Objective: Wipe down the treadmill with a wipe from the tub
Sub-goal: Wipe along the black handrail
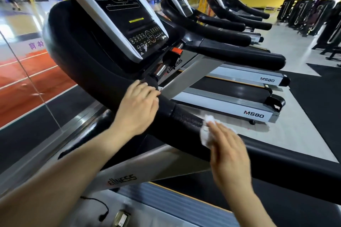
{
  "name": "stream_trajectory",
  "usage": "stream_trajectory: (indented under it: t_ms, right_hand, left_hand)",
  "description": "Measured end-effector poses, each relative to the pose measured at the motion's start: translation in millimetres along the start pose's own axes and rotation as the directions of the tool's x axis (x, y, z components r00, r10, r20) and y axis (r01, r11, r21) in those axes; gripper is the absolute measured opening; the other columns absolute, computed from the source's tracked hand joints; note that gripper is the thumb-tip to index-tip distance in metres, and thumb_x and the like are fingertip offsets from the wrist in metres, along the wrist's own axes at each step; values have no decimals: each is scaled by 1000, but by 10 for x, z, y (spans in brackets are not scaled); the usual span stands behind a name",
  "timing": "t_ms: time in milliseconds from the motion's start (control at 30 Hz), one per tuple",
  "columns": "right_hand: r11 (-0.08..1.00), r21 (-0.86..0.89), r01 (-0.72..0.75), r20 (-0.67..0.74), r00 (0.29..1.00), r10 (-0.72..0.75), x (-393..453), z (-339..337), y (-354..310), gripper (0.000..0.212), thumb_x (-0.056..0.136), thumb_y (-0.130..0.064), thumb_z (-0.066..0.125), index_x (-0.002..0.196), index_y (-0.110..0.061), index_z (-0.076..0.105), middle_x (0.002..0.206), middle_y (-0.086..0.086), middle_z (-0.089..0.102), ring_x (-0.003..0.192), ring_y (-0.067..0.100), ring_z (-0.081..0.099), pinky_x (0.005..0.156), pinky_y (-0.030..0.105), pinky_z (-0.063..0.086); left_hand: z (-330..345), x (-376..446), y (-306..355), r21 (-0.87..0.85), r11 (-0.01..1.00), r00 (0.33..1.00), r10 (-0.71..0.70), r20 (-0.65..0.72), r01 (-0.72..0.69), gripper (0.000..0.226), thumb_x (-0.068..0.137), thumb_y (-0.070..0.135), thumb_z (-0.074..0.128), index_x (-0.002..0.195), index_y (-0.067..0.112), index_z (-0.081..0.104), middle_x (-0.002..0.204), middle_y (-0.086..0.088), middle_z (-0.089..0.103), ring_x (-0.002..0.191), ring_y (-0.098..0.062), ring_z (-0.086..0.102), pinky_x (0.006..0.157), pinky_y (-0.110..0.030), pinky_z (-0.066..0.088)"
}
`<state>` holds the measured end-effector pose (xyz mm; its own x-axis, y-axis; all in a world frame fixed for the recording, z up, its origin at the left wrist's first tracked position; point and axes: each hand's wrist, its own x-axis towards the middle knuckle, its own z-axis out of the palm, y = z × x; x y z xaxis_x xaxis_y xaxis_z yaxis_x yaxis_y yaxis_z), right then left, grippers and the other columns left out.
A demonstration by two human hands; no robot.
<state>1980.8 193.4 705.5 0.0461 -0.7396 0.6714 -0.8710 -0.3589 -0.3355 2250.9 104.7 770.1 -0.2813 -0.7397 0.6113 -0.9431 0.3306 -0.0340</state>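
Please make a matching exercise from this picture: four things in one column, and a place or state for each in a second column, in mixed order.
1. wipe
2. left hand
3. console
4. cable

a. lies on the floor
b. rests on the black handrail
c. is under the right hand
d. stands above the handrail, tilted

Pairs: 1-c, 2-b, 3-d, 4-a
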Motion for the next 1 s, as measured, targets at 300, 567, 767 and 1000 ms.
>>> stream_trajectory:
  t_ms: [300,567,767,1000]
  right_hand:
    - [994,69,82,-24,996,-81,467,564,-792,34,101,-17,50,132,-4,59,123,12,63,115,31,57,98,40,43]
    - [996,-88,-22,-40,999,19,133,92,-115,38,93,-17,47,128,-11,62,116,7,67,108,29,58,96,40,42]
    - [920,-184,-345,-225,926,303,-119,-250,575,32,90,-19,44,111,-12,66,93,9,64,88,37,56,82,44,40]
    - [998,-17,-63,-126,990,60,318,703,-940,42,97,-13,54,139,-7,55,135,8,59,127,26,51,110,38,36]
  left_hand:
    - [12,-46,158,33,999,999,-32,40,30,45,104,27,27,122,9,65,125,-8,69,127,-34,54,120,-47,26]
    - [40,-57,241,-20,997,995,-76,-65,75,39,103,25,33,117,8,66,115,-12,70,119,-34,56,115,-48,29]
    - [137,-47,274,-67,996,983,-73,-167,62,34,102,21,38,112,6,66,109,-12,71,116,-36,56,114,-50,30]
    - [204,-83,199,-45,998,983,-45,-180,37,35,104,21,35,113,4,64,113,-14,69,118,-37,54,115,-50,30]
